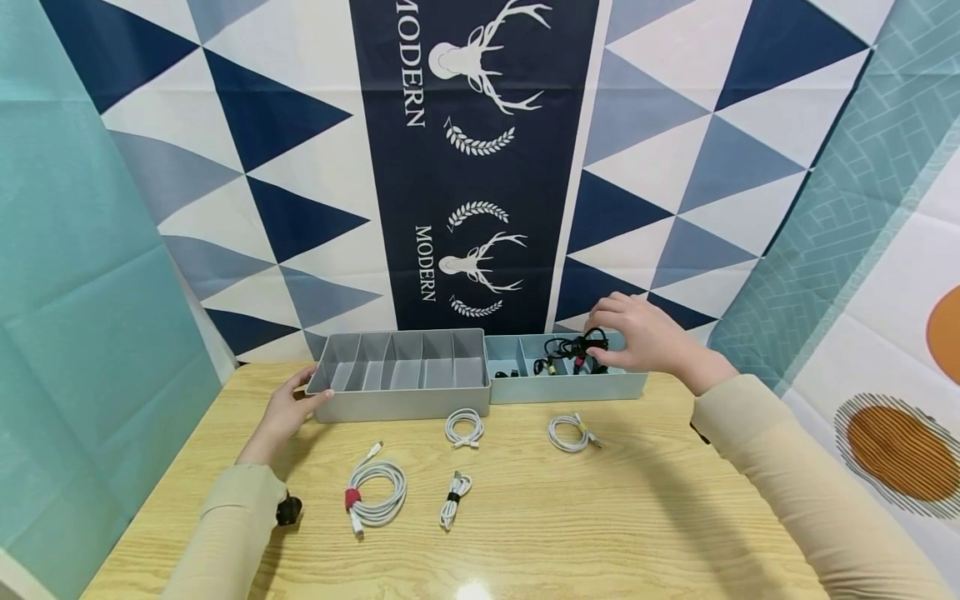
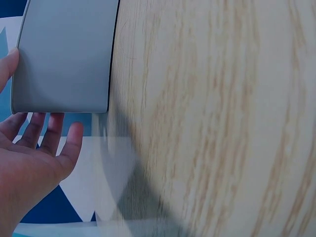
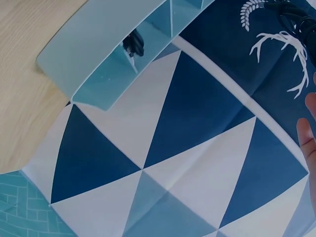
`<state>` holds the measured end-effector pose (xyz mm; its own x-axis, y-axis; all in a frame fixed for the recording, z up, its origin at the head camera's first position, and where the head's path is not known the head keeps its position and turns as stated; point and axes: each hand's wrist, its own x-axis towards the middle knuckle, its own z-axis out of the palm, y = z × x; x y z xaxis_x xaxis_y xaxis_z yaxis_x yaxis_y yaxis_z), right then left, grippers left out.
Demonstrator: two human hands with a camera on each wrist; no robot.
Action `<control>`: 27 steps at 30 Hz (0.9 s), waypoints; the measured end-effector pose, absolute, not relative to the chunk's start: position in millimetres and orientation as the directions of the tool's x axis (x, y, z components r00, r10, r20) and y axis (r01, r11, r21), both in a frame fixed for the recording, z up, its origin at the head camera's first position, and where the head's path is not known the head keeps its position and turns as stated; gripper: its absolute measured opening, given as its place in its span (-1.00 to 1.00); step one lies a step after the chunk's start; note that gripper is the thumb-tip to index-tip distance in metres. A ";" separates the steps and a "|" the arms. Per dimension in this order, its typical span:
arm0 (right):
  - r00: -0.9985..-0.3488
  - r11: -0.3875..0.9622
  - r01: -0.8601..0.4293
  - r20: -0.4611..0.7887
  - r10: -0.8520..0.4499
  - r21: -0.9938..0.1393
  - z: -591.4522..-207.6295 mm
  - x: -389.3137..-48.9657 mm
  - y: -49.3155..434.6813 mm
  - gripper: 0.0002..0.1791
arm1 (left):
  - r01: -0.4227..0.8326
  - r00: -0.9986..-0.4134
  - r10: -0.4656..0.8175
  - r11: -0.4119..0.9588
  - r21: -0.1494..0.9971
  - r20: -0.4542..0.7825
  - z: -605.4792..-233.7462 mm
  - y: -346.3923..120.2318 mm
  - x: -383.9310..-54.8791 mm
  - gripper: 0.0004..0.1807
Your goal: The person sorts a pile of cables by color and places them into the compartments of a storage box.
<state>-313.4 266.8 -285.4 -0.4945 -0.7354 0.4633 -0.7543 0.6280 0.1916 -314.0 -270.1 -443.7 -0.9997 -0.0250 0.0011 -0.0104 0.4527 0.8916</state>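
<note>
Head view: the right hand (image 1: 637, 335) pinches a bundle of black cable (image 1: 573, 347) between thumb and fingers, directly over the light-blue divided box (image 1: 570, 388); connectors hang from the bundle at compartment level. A small black item (image 1: 507, 374) lies in the box's leftmost compartment. The left hand (image 1: 283, 414) grips the left end of the gray divided box (image 1: 405, 406), which stands end to end with the light-blue box at the rear of the wooden table (image 1: 600, 508). Four white cables lie in front of the boxes: a large red-strapped coil (image 1: 402, 493), a black-tied bundle (image 1: 448, 513), a small coil (image 1: 450, 427) near the gray box, and a yellow-tied coil (image 1: 552, 435) near the light-blue box. Left wrist view: the thumb rests on the rim of the gray box, with the other fingers at its end wall. Right wrist view: the right hand is cut off at the frame edge, so its grip cannot be judged here; the black cable appears beyond the fingertips, and dark material (image 3: 134, 43) sits in a light-blue box compartment.
</note>
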 end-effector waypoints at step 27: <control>-0.599 0.734 -0.664 0.487 -0.636 0.143 -290.3 -322.4 310.2 -0.75 | 0.000 -1.000 -0.022 0.456 0.890 0.011 -444.0 -271.1 -314.2 -0.05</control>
<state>-322.4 310.2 -290.3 -0.5991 -0.6357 0.4867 -0.6635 0.7345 0.1426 -314.2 -271.1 -444.0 -0.9997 -0.0217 0.0109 -0.0002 0.4564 0.8897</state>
